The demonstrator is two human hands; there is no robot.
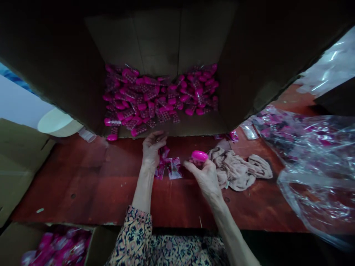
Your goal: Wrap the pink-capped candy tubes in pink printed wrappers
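My right hand (206, 177) is closed around a small bottle with a glossy bright pink cap (199, 156); my fingers cover part of its body. My left hand (152, 149) is at the front edge of a large open cardboard box (183, 129), its fingers bent and drawn together. Whatever is between those fingers, if anything, I cannot make out. Small printed pink and clear packets (174, 168) lie on the red table beside and below my left hand. Inside the box is a heap of pink-capped bottles (155, 98) in clear wrapping.
A crumpled beige cloth (238, 171) lies right of my right hand. Farther right, a clear plastic bag (307, 147) holds many pink packets. A pale round bowl (59, 123) stands left of the box. Below the red table's (91, 192) front edge, another box contains pink items (61, 245).
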